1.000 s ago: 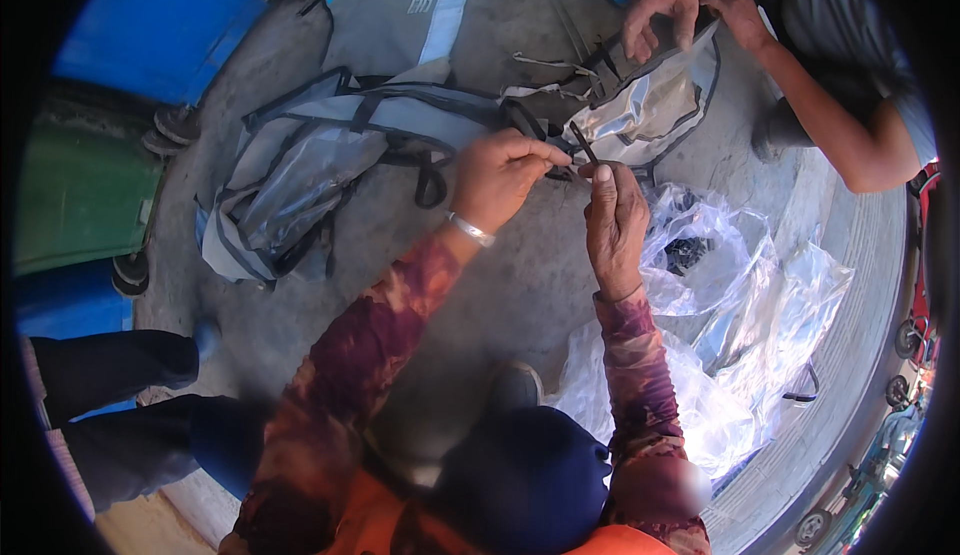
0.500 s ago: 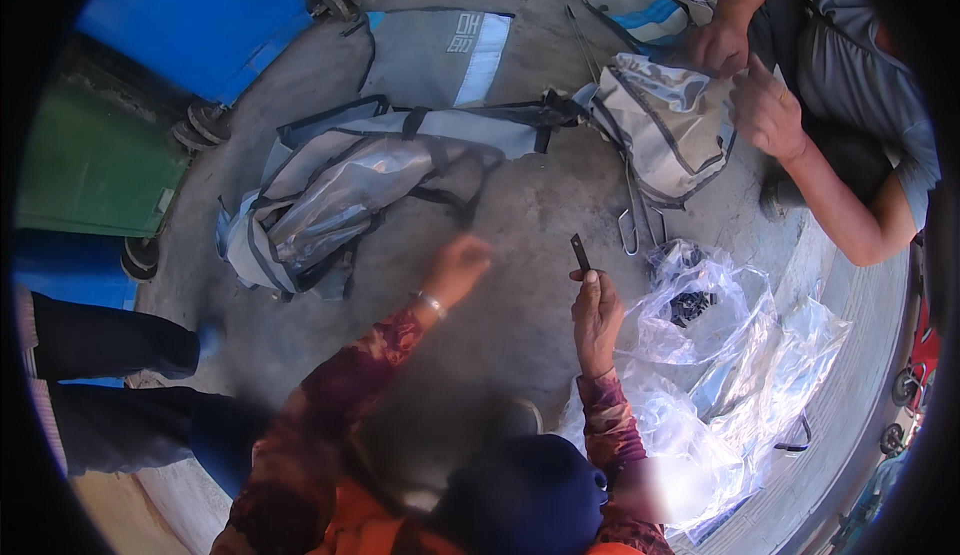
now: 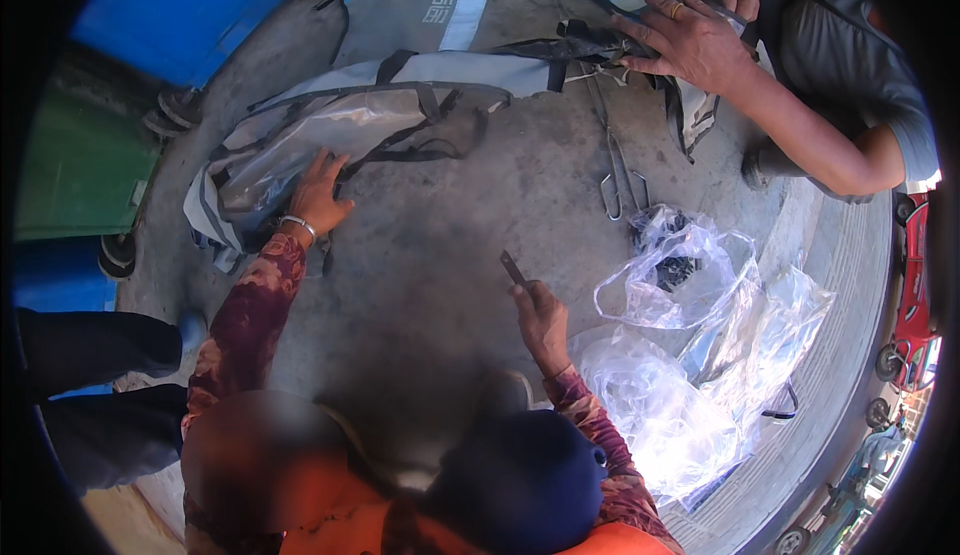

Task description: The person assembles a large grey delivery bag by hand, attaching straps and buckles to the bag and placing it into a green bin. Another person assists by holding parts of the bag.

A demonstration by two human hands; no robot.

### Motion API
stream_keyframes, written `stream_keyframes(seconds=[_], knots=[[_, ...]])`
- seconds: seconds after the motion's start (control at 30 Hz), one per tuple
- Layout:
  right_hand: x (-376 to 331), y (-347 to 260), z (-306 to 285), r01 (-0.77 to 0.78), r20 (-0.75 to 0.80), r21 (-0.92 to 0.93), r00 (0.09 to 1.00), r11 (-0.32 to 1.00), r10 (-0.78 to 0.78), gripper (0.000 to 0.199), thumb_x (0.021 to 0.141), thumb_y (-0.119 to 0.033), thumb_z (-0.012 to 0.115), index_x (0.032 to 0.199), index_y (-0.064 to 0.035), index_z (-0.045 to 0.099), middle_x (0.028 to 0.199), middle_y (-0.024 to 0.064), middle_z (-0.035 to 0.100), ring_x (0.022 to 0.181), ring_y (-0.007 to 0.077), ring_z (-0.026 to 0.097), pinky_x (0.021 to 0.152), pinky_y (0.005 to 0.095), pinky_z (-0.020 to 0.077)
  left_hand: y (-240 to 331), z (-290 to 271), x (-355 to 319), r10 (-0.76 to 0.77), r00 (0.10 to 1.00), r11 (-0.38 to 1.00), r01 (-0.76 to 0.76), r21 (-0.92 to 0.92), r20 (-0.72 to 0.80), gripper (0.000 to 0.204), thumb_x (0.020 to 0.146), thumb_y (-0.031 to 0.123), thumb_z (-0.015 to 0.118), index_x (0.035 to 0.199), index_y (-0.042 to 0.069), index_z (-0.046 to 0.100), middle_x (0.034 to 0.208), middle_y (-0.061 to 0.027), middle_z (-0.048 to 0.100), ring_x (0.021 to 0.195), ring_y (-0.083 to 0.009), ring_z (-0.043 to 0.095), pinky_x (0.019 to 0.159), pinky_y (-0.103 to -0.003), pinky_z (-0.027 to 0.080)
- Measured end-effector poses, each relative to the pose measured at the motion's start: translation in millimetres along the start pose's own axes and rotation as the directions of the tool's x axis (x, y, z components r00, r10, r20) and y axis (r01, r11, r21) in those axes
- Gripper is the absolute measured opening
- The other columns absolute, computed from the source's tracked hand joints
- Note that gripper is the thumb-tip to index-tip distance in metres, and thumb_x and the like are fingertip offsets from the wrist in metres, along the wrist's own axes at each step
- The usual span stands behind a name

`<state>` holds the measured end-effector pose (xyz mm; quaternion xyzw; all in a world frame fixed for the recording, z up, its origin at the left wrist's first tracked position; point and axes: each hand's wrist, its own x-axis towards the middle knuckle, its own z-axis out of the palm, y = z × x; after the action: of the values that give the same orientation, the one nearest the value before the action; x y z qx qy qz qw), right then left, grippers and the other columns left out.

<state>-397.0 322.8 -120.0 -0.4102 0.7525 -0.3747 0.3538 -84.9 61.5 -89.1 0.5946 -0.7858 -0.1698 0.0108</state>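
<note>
Floor: bare grey concrete floor (image 3: 470, 235) lies open between the two hands; a curb bends along the right rim.
Bins: a blue bin (image 3: 180, 10) and a green bin (image 3: 80, 170) close the upper left edge.
Bag: the grey bag (image 3: 360, 120) with black straps lies flat, a white label patch on the grey piece above it.
Plastic: clear plastic bags (image 3: 690, 355) are heaped right of the right hand.
Left grip: the left hand (image 3: 318, 200) rests spread and released on the bag's lower edge.
Right grip: the right hand (image 3: 543, 320) is clenched on a small dark tool (image 3: 514, 269), held above the floor, well apart from the bag.
Other person: another person's hand (image 3: 690, 45) presses a second bag at top right.
</note>
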Motion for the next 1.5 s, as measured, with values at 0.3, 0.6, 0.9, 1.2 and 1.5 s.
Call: stream_keyframes(seconds=[0.3, 0.6, 0.9, 1.2, 1.5], knots=[[-0.8, 19.3, 6.9, 0.001, 0.030, 0.065, 1.000, 0.998, -0.003, 0.032, 0.097, -0.033, 0.058, 0.091, -0.0031, 0.068, 0.059, 0.0080, 0.053, 0.052, 0.0163, 0.053, 0.051, 0.0317, 0.0410, -33.8, -18.7, -21.1, 0.437, 0.883, 0.898, -0.420, 0.128, -0.171, 0.043, 0.080, 0.007, 0.068, 0.122, 0.007, 0.063, 0.141, -0.0130, 0.050, 0.142, -0.0305, 0.036, 0.112, -0.042, 0.038], [-11.4, 12.3, 24.1, -0.051, 0.160, 0.091, 0.986, 0.994, 0.036, 0.029, 0.097, -0.030, 0.058, 0.093, -0.0022, 0.067, 0.066, 0.0125, 0.056, 0.057, 0.0223, 0.054, 0.055, 0.0352, 0.0423, -41.5, -53.7, -79.0, 0.491, 0.867, 0.757, -0.471, 0.453, 0.081, 0.053, 0.078, 0.013, 0.071, 0.129, 0.009, 0.059, 0.144, -0.0137, 0.046, 0.146, -0.0327, 0.026, 0.117, -0.053, 0.025], [-12.3, 3.4, 34.5, 0.006, 0.171, 0.085, 0.985, 0.996, -0.020, 0.030, 0.098, -0.029, 0.058, 0.090, -0.0018, 0.066, 0.058, 0.0049, 0.051, 0.049, 0.0140, 0.050, 0.047, 0.0300, 0.0383, -68.8, -85.6, -74.6, -0.015, 0.965, 0.490, -0.220, 0.843, 0.261, 0.102, 0.068, 0.036, 0.082, 0.155, 0.017, 0.031, 0.164, -0.0174, 0.004, 0.149, -0.0477, 0.001, 0.113, -0.067, 0.017], [0.8, -47.0, 36.0, 0.048, 0.178, 0.162, 0.981, 0.986, -0.077, 0.023, 0.098, -0.024, 0.058, 0.092, -0.0042, 0.067, 0.068, 0.0090, 0.062, 0.059, 0.0183, 0.056, 0.056, 0.0344, 0.0444, -78.3, -126.8, -111.4, 0.386, 0.864, 0.613, -0.501, 0.611, 0.322, 0.019, 0.082, 0.014, 0.059, 0.093, 0.005, 0.071, 0.132, -0.0115, 0.060, 0.108, -0.0311, 0.063, 0.093, -0.049, 0.046], [30.0, -117.9, 59.8, -0.157, 0.477, 0.644, 0.847, 0.749, -0.233, 0.028, 0.101, -0.029, 0.055, 0.098, -0.0023, 0.066, 0.106, 0.0110, 0.069, 0.095, 0.0159, 0.066, 0.074, 0.0289, 0.0522, 33.3, 19.9, -200.4, 0.630, 0.418, 0.498, -0.864, 0.073, 0.654, 0.016, 0.076, 0.019, 0.063, 0.089, 0.009, 0.067, 0.097, -0.0064, 0.063, 0.085, -0.0221, 0.063, 0.080, -0.037, 0.044]])
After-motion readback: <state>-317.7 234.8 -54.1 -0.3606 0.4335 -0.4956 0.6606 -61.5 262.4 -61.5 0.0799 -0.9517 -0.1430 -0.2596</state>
